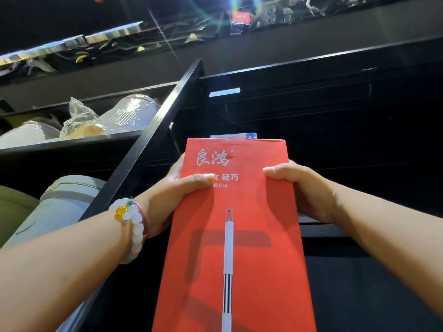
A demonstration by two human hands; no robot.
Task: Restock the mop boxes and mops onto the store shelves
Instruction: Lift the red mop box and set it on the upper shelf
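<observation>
A tall red mop box point(239, 248) with white lettering and a printed mop handle stands upright in the middle of the view, in front of dark shelving. My left hand point(175, 195) grips its left edge, thumb across the front face. My right hand point(302, 188) grips its right edge, thumb on the front. The box's upper end points toward a dark shelf bay point(335, 130). Just behind the top of the box a blue and white strip point(233, 136) shows; what it belongs to is hidden.
A black shelf upright point(153, 130) runs diagonally left of the box. Left of it, shelves hold plastic-wrapped containers point(115, 116) and a grey cylindrical bin point(62, 207). A white label point(224, 92) sits on the upper shelf edge. Clutter lies on top of the shelving.
</observation>
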